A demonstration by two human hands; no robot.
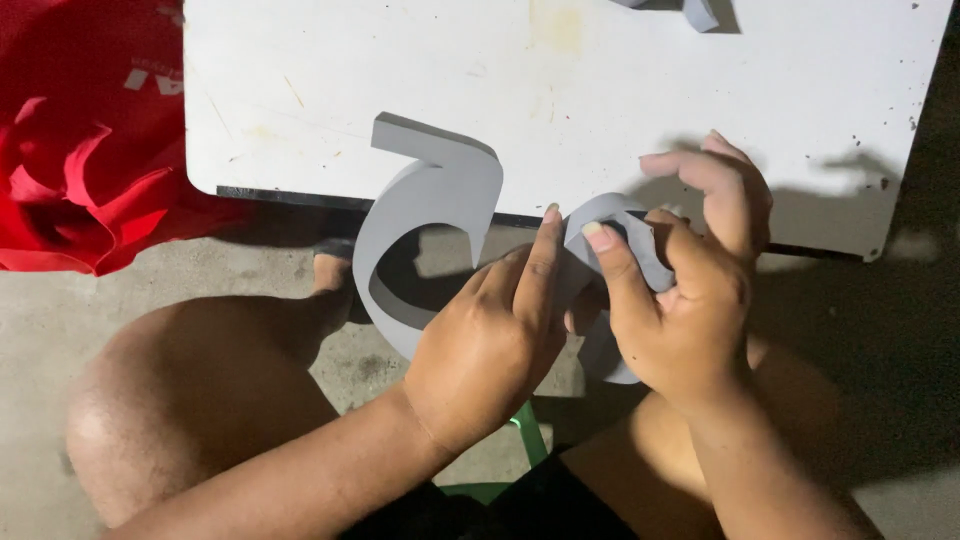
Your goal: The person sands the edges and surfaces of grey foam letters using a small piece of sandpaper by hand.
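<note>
A grey curved shape, thick and hollow like a moulded letter, is held over the front edge of a white board. My left hand grips its lower middle, index finger stretched up along the grey wall. My right hand closes on the shape's right-hand loop, thumb pressed on its face and fingers curled behind it. The hooked left end of the shape stands free above my left knee.
Red cloth lies bunched at the left, beside the board. Another grey piece rests at the board's far edge. My bare knees are below, over a concrete floor, with a green stool between them.
</note>
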